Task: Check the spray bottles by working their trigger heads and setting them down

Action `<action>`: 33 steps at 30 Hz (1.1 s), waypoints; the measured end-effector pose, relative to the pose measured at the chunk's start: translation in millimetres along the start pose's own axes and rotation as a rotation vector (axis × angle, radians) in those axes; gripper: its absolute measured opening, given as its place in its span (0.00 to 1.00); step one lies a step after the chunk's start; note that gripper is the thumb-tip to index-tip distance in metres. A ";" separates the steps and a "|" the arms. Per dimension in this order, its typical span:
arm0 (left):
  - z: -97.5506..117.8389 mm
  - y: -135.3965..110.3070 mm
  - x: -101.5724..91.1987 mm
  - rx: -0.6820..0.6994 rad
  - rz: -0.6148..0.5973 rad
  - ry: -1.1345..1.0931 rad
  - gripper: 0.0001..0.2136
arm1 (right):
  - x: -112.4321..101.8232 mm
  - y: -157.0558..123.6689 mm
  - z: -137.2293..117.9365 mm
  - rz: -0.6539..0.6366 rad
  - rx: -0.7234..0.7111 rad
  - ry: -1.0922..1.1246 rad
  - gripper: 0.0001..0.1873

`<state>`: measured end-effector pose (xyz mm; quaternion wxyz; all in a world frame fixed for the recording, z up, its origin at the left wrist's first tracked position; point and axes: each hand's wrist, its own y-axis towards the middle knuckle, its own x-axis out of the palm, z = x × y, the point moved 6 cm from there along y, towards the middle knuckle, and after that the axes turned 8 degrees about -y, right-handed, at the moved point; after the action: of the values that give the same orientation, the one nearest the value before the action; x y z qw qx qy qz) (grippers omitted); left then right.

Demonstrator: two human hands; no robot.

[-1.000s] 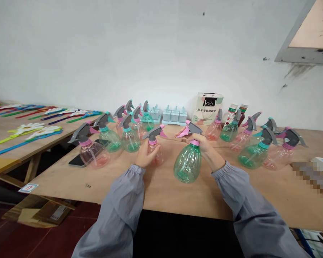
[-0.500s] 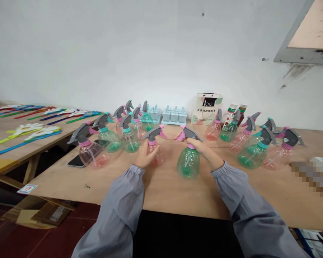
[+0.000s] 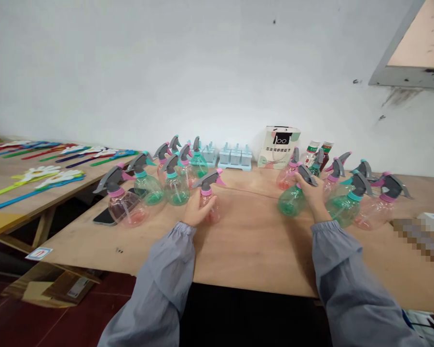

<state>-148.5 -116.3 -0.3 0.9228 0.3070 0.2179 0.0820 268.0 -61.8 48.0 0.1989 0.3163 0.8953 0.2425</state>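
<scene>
Forward and left of the printed bag [image 3: 279, 148], the left hand [image 3: 197, 208] is wrapped round a pink spray bottle [image 3: 214, 212] just under its trigger head, probably because the narrow neck gives a sure grip and keeps it upright on the worktop [image 3: 238, 250]. The right hand [image 3: 313, 189] is clamped on the neck of a green spray bottle [image 3: 290, 201], in front of the bag and slightly to its right; whether its base touches down I cannot tell. The two hands are well apart.

A left cluster of bottles [image 3: 177, 188] stands left of the bag, with a phone [image 3: 103, 218] farther left. Beside the bag sit pale blue moulds [image 3: 235, 156]. Right of it, a right cluster of bottles [image 3: 343, 209] crowds close around the right hand, leaving little room there, with a dark glass bottle [image 3: 326, 153] behind
</scene>
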 end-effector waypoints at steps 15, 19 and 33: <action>-2.1 -0.2 0.1 -0.034 0.004 0.002 0.15 | 0.2 -6.8 68.1 0.026 -0.210 -0.217 0.45; -1.0 -0.3 0.9 -0.018 0.002 -0.002 0.15 | 1.6 -7.9 71.2 0.051 -0.248 -0.265 0.51; 15.0 -9.9 39.5 0.087 -0.141 -0.082 0.23 | 67.2 -115.2 -77.0 -0.262 -0.558 -0.033 0.23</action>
<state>-106.2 -120.9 -9.4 0.9202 0.3337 0.2046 -0.0055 126.2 -119.5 31.8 0.3223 0.1354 0.8238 0.4462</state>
